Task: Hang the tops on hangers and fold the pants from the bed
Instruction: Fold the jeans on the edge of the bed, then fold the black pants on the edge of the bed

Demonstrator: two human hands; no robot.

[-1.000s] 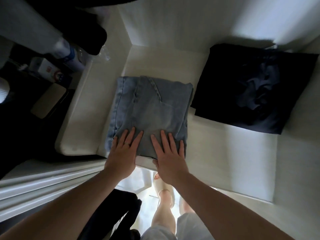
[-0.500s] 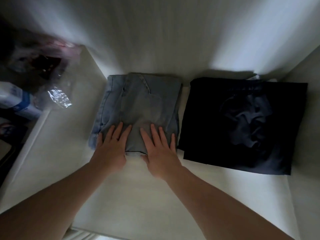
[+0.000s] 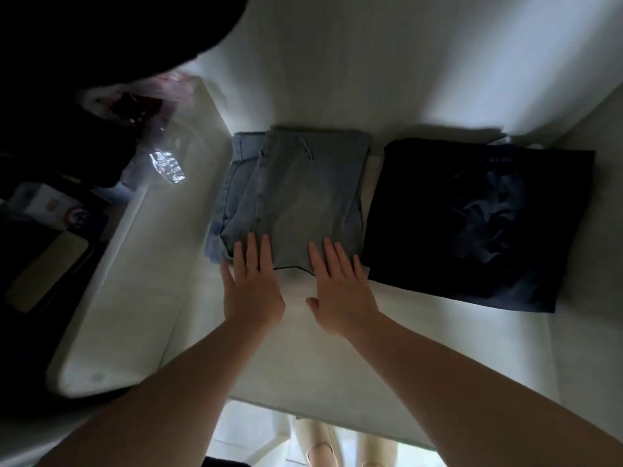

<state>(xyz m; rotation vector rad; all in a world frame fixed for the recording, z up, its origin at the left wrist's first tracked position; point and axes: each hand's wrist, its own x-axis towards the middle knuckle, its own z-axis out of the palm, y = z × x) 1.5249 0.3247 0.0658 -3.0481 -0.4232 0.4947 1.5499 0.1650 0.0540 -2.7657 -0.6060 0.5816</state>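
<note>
Folded light-blue jeans point(image 3: 303, 183) lie on a white shelf point(image 3: 337, 358), pushed back close to the rear wall. My left hand point(image 3: 251, 284) lies flat with straight fingers, fingertips on the near left edge of the jeans. My right hand point(image 3: 340, 288) is flat too, fingertips touching the near right edge. Right beside the jeans sits a folded dark navy garment point(image 3: 472, 224), almost touching them.
A white side panel point(image 3: 111, 298) bounds the shelf on the left. Beyond it lie a crinkled plastic bag point(image 3: 165, 163), boxes point(image 3: 57, 210) and dark items. A white wall point(image 3: 600, 230) closes the right side. The floor and my feet point(image 3: 320, 446) show below the shelf's front edge.
Both hands have pushed the jeans back along the shelf, next to the dark garment. Now only the fingertips rest on the near edge, with the palms off the fabric.
</note>
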